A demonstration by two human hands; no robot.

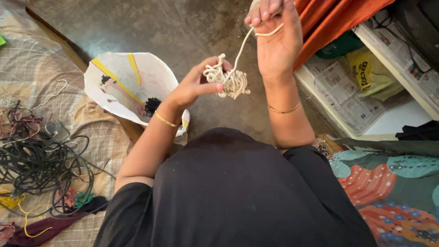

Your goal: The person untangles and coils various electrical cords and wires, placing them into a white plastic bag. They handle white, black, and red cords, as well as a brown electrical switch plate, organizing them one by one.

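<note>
Below me is a bare concrete floor [192, 27]. To my left, a white sack [123, 82] with yellow stripes stands open beside a checked cloth [32, 68] bearing a tangle of black cables [41, 164]. To my right, orange fabric [329, 18] hangs above newspaper-lined shelves [347, 91], and a patterned, colourful cloth [393, 187] lies close by.

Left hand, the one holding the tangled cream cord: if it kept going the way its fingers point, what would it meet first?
Probably the right hand or its wrist: the left hand points rightward past the cord bundle toward it, though depth is unclear.
</note>
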